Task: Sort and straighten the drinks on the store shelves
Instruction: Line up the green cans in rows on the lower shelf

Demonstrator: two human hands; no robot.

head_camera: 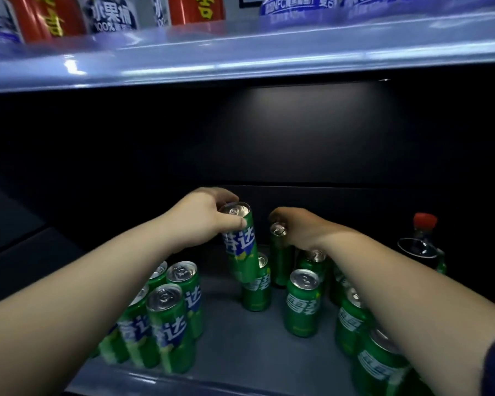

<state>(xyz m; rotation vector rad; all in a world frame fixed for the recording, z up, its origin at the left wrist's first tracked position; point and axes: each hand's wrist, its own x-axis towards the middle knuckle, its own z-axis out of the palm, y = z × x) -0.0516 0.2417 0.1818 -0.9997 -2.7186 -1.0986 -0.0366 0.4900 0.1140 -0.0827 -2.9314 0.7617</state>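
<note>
My left hand (pixel 205 217) grips the top of a tall green can with a blue label (pixel 240 247), lifted and tilted above the lower shelf (pixel 235 347). My right hand (pixel 300 228) is closed over the top of a plain green can (pixel 280 258) standing at the back. Several more blue-label green cans (pixel 166 321) stand bunched at the front left. Green cans with white lettering (pixel 303 304) stand in the middle and along the right, partly hidden under my right forearm.
A dark cola bottle with a red cap (pixel 422 244) stands at the far right of the lower shelf. The upper shelf (pixel 240 52) overhangs close above, holding red cans (pixel 196 8) and blue-white drink packs (pixel 297 4). The dark back wall is close behind the cans.
</note>
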